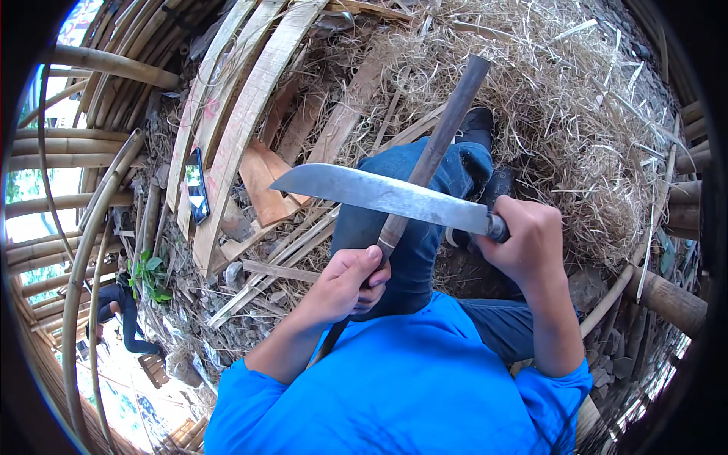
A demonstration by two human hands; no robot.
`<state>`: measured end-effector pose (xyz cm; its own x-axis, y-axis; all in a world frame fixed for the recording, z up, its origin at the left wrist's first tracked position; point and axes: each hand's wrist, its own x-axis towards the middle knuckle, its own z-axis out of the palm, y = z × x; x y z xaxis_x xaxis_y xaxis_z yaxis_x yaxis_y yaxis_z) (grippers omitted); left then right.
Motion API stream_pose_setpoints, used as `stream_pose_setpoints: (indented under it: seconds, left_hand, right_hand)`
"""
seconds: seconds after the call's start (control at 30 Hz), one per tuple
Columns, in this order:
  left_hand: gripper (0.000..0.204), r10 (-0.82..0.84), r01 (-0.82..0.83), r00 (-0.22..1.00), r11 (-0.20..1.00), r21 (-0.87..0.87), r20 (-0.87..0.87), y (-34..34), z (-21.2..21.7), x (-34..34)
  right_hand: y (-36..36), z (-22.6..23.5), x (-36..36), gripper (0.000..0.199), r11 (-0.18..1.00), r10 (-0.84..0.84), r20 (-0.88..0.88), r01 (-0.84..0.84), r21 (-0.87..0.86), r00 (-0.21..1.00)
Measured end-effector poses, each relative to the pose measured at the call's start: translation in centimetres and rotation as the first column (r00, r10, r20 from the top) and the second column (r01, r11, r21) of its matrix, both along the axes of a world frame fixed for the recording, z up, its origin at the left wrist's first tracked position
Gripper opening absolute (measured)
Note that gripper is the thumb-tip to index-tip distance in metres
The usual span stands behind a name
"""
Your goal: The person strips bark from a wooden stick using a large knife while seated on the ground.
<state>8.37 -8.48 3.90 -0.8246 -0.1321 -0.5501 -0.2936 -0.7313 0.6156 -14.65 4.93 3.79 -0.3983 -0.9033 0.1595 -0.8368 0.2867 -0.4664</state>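
Note:
My right hand point(527, 239) is closed around the handle of a machete point(379, 192) at the right. Its broad steel blade lies crosswise in front of me, tip pointing left. Behind the blade runs a long dark wooden stick point(453, 121), slanting up and to the right over my raised knee. Part of the stick is covered by the blade, and I cannot tell whether the two touch. My left hand point(345, 287) wraps around the stick's lower part, with the thumb on top. The stick's lower end passes below that hand toward my blue shirt point(409, 379).
A heap of pale wood shavings point(561, 98) covers the ground ahead and to the right. Long planks point(250, 114) lie at the left, with a phone point(196, 186) against them. Bamboo poles point(68, 144) line the left side. Another person point(125, 315) is at the far left.

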Motion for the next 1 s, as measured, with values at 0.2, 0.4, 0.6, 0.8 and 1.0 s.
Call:
stream_pose_setpoints:
  seconds: [0.2,0.4,0.6,0.8,1.0]
  left_hand:
    - [0.046,-0.005,0.005,1.000,1.000,-0.023,-0.012,0.2,0.0,0.1]
    - [0.046,-0.007,0.007,1.000,1.000,-0.030,-0.014,0.3,0.0,0.0]
    - [0.045,0.013,-0.014,1.000,0.998,-0.059,-0.017,0.2,0.0,0.1]
    - [0.045,0.028,-0.028,1.000,0.998,-0.065,0.003,0.1,0.0,0.2]
    - [0.045,-0.017,0.017,1.000,1.000,0.001,-0.017,0.6,-0.4,0.1]
  right_hand:
    - [-0.4,-0.8,-0.7,0.027,1.000,0.019,-0.129,-0.018,0.009,0.991]
    - [-1.0,-1.8,-4.0,0.028,0.984,-0.173,-0.100,0.167,-0.063,0.980]
    - [-1.9,-2.2,-4.7,0.027,0.988,-0.150,-0.135,0.145,-0.043,0.979]
    - [-3.0,-2.5,-6.0,0.025,0.985,-0.170,-0.135,0.172,0.009,0.976]
    - [0.9,-5.9,-12.7,0.026,0.800,-0.540,-0.103,0.547,0.248,0.836]
